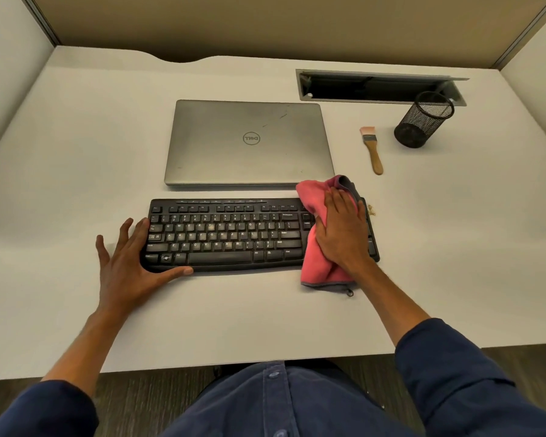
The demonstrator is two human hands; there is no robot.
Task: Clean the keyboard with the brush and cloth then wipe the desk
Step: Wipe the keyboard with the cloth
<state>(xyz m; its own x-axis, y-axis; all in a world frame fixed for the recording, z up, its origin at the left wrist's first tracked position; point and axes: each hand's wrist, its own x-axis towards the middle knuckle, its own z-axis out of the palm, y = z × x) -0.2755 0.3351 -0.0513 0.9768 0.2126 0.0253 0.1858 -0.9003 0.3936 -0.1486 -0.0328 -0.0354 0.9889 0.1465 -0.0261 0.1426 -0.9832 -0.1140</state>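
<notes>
A black keyboard (227,236) lies flat on the white desk (76,152), near its front. My right hand (344,230) presses a pink cloth (312,200) with a grey edge down on the keyboard's right end, hiding the number pad. My left hand (130,266) rests against the keyboard's left end, fingers spread, thumb along its front edge. A small brush (372,149) with a wooden handle and pale bristles lies on the desk beyond the cloth, untouched.
A closed grey laptop (249,143) sits just behind the keyboard. A black mesh pen cup (423,121) stands at the back right, beside an open cable slot (379,86). A few crumbs (372,210) lie right of the keyboard. Partition walls enclose the desk.
</notes>
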